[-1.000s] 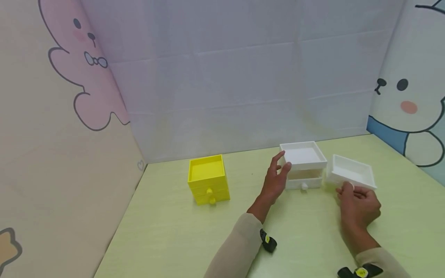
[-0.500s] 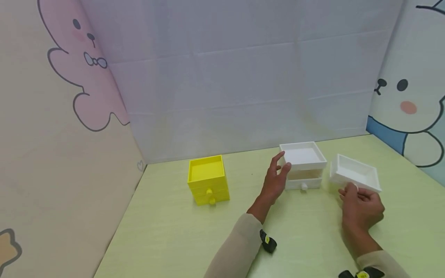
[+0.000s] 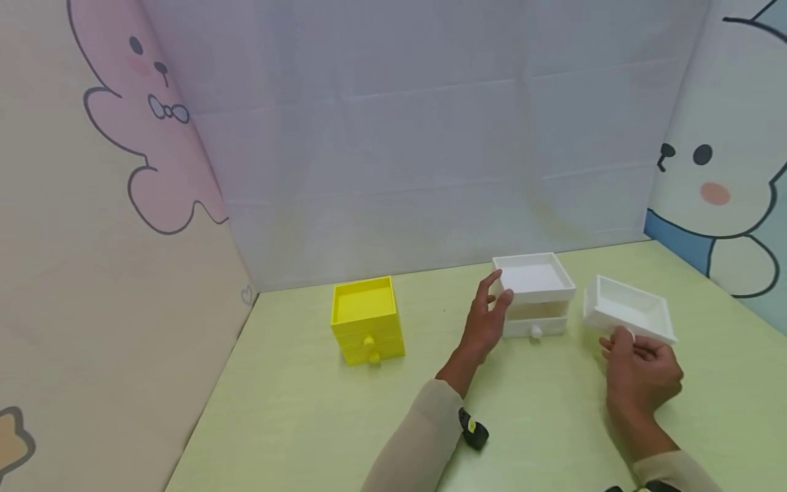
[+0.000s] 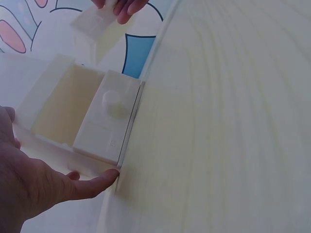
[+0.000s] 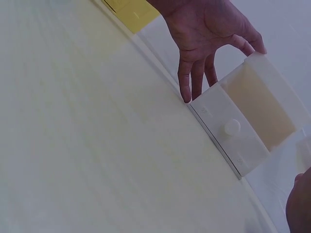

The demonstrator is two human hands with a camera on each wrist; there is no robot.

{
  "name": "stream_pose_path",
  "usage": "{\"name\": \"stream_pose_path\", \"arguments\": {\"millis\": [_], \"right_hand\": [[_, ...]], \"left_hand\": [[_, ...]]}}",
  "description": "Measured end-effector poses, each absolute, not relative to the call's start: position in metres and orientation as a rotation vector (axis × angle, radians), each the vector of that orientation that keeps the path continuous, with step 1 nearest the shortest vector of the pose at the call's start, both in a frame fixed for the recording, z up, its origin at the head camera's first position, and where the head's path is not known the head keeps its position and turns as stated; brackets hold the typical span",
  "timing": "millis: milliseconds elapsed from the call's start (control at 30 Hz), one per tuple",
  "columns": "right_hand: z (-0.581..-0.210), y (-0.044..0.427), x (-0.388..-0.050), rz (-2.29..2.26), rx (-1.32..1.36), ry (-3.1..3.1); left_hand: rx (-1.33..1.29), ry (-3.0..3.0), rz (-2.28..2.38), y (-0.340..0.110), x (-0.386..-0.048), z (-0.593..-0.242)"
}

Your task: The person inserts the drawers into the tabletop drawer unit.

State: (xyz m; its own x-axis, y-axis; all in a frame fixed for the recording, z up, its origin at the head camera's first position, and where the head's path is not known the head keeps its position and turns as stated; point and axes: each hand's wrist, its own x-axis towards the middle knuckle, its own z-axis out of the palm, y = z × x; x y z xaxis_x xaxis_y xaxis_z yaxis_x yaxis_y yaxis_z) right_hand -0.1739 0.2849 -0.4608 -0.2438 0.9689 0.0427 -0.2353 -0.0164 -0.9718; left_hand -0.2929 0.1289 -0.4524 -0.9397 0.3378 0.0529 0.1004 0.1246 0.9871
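A small white drawer cabinet [image 3: 533,277] stands at the back right of the table, its upper slot bare and its lower drawer [image 3: 516,329] pushed in. My left hand [image 3: 482,324] rests against the cabinet's left side with extended fingers; in the right wrist view those fingers [image 5: 197,80] touch its side and edge. To the right of the cabinet, my right hand [image 3: 642,372] pinches the front knob of a white drawer [image 3: 633,309], which is tilted and apart from the cabinet. That knob is mostly hidden by the fingertips.
A yellow drawer cabinet [image 3: 367,321] with two knobs stands left of the white one on the pale green table [image 3: 307,424]. A white cloth backdrop [image 3: 393,137] rises behind, and panels with cartoon animals flank both sides.
The white drawer in my right hand has shifted slightly right, away from the cabinet, mostly in the first half second. My left hand stays against the white cabinet.
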Motion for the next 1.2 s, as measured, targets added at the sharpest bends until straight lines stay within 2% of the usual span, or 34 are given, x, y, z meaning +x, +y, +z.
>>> {"name": "stream_pose_path", "arguments": {"millis": [1200], "right_hand": [[-0.453,0.271,-0.154,1.525,-0.831,-1.215]], "left_hand": [[0.456,2.238,1.902,0.128,-0.292,-0.452]]}}
